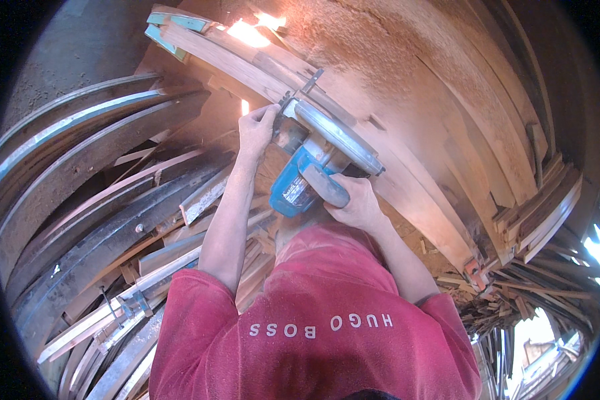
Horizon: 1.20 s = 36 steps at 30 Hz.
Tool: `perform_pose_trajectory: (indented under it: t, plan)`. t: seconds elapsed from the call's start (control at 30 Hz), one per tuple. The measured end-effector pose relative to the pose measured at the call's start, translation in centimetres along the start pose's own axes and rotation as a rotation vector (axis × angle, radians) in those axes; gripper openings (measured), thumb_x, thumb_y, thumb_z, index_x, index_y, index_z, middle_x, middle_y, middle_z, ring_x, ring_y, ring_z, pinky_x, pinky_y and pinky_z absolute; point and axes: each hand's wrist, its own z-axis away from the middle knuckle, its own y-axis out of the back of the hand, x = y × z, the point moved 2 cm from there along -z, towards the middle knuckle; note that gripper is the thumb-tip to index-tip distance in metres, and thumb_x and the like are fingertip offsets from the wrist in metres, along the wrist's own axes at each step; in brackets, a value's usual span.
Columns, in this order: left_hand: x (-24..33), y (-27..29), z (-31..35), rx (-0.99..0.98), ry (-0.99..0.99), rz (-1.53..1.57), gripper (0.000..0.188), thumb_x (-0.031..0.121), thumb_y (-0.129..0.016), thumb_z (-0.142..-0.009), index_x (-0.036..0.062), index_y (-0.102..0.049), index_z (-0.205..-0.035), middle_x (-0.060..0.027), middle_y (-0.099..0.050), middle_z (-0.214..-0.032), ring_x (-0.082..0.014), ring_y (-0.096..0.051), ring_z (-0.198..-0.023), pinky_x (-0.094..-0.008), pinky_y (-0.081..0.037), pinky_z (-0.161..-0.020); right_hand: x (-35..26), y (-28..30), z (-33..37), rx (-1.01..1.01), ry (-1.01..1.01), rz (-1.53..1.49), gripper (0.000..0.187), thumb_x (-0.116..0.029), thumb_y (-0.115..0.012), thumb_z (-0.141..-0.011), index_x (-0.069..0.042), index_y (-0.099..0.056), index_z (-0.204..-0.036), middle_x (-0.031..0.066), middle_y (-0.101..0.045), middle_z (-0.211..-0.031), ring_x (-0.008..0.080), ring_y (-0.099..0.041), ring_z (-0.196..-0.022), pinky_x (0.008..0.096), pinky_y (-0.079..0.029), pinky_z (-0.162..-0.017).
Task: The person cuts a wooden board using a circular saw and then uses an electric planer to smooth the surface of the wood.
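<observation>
A blue circular saw (293,183) with a grey metal blade guard (337,133) sits on a long pale wooden board (413,173), which runs from the upper left to the lower right. My right hand (358,203) is wrapped round the saw's rear handle. At the saw's front end my left hand (255,133) pinches the edge of its base by thumb and fingers; the exact part gripped is hard to make out. A dark bar (312,81) sticks out past the guard over the board. The blade itself is hidden.
Turquoise-painted wood pieces (180,20) are at the board's far left end, an orange clamp-like piece (475,273) at its near right end. Sawdust (380,40) lies beyond. Stacked planks (100,133) fill the left; more timber (540,213) lies right. Bright light patches (247,33) fall on the wood.
</observation>
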Motion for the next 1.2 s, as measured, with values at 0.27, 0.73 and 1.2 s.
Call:
perform_pose_trajectory:
  t: [0.27,0.73,1.2]
  plan:
    - [0.6,0.8,-0.8,0.012,0.013,-0.029,0.034,0.025,-0.069,-0.092,-0.0044,-0.075,-0.108,-0.0056,-0.072,-0.087,-0.0097,-0.062,-0.076,-0.0259,-0.050,-0.068,-0.6,-0.4,-1.2,0.014,0.007,-0.029,0.037,-0.007,-0.074,-0.067,-0.003,-0.066,-0.103,0.0201,-0.067,-0.089,0.0401,-0.067,-0.084,0.0405,-0.053,-0.074]
    - [1.6,2.3,-2.4,0.027,-0.028,-0.015,0.032,0.025,-0.070,-0.092,-0.0042,-0.076,-0.105,-0.0033,-0.068,-0.075,-0.0085,-0.058,-0.061,-0.0253,-0.048,-0.053,-1.1,-1.4,-3.2,0.019,0.032,-0.008,0.036,-0.007,-0.074,-0.067,-0.003,-0.066,-0.103,0.0194,-0.067,-0.089,0.0403,-0.066,-0.083,0.0405,-0.053,-0.074]
    - [3.3,3.7,-3.3,0.038,-0.047,-0.041,0.032,0.024,-0.068,-0.092,-0.0041,-0.075,-0.106,-0.0043,-0.068,-0.078,-0.0092,-0.059,-0.063,-0.0251,-0.047,-0.052,-2.6,-2.0,-5.3,0.014,0.022,-0.014,0.034,-0.007,-0.074,-0.067,-0.004,-0.066,-0.100,0.0185,-0.066,-0.086,0.0399,-0.066,-0.080,0.0410,-0.053,-0.071]
